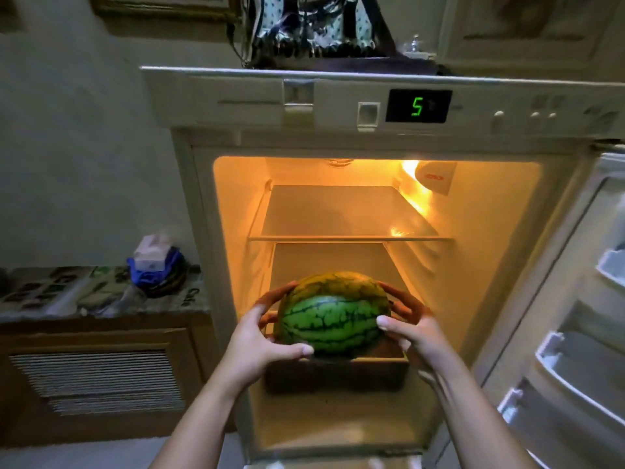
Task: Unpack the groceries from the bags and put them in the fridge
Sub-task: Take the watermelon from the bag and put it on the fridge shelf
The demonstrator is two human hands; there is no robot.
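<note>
A small striped green watermelon [333,313] is held in front of the open fridge [490,252], level with the lower shelf space and just above a dark drawer [338,374]. My left hand [262,336] grips its left side, thumb under the front and fingers curled round the back. My right hand [411,323] grips its right side the same way. Inside, the lit fridge shows a bare glass shelf [348,236] higher up. A patterned bag [314,25] stands on top of the fridge.
The fridge door [581,333] hangs open at the right with white door racks. A counter [101,292] at the left carries a basket with a blue cloth and a tissue box [155,265]. The display [418,105] reads 5.
</note>
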